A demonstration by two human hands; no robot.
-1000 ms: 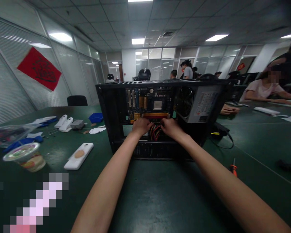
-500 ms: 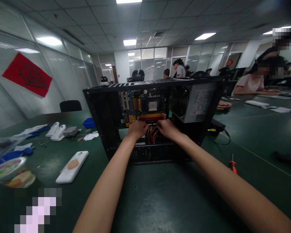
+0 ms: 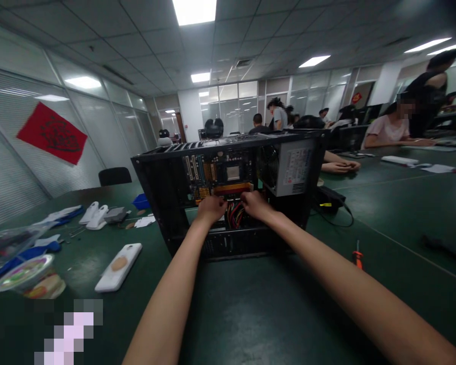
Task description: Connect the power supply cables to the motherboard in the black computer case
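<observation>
A black computer case [image 3: 231, 243] stands with its side open towards me, showing a motherboard [image 3: 220, 170] and a grey power supply [image 3: 294, 170]. Both my hands are inside, just below the red and yellow memory slots [image 3: 231, 189]. A bundle of red, yellow and black power cables [image 3: 235, 215] hangs between them. My left hand [image 3: 212, 209] is closed, its fingertips at the left of the bundle's top end. My right hand [image 3: 256, 205] is closed at the right of the same end. The gripped part is mostly hidden by my fingers.
On the green table [image 3: 251, 309] lie a white phone [image 3: 119, 267], a lidded plastic cup [image 3: 30, 276] and a blue box [image 3: 140, 201] at left. An orange-handled screwdriver [image 3: 357, 257] and a black adapter [image 3: 329, 199] lie at right. Another person's hands [image 3: 342, 166] rest behind the case.
The view has tilted up slightly and shifted, so the case appears a little lower and further left. Both hands stay at the top of the cable bundle.
</observation>
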